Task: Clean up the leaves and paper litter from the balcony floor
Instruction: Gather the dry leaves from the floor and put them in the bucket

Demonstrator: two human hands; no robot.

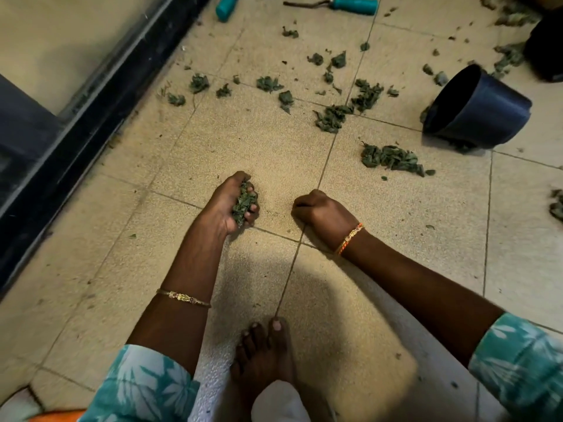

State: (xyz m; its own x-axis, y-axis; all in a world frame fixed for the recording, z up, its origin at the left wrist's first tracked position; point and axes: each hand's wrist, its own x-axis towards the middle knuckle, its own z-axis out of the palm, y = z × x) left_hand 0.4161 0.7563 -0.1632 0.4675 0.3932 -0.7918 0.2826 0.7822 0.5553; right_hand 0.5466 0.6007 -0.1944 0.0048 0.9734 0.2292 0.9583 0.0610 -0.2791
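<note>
— Where are the leaves (391,158), and which way do they lie?

— Scattered over the tiled floor (189,269) from about eleven o'clock round to three o'clock of the hands. The biggest heap, at two o'clock from the right hand (321,216), is a flattish strip whose long axis runs from upper left down to lower right. Another clump (333,117) sits above it on a tile joint, at twelve o'clock.

— What do they look like?

— Dull green, curled and crumpled, mostly small torn bits.

— Any containers?

— A dark pot (475,108) lies tipped on its side at two o'clock, mouth facing left. Its inside is too dark to tell what it holds; leaf bits lie at its rim.

— And the hands?

— The left hand (227,205) rests on the floor, its fingers (250,208) curled round a bunch of leaves (243,202). The right hand is balled into a tight fist, knuckles up; whether anything is inside, I cannot tell.

— Anything else?

— Two teal handles (353,4) at twelve o'clock, and a bare foot (265,351) at six.
</note>
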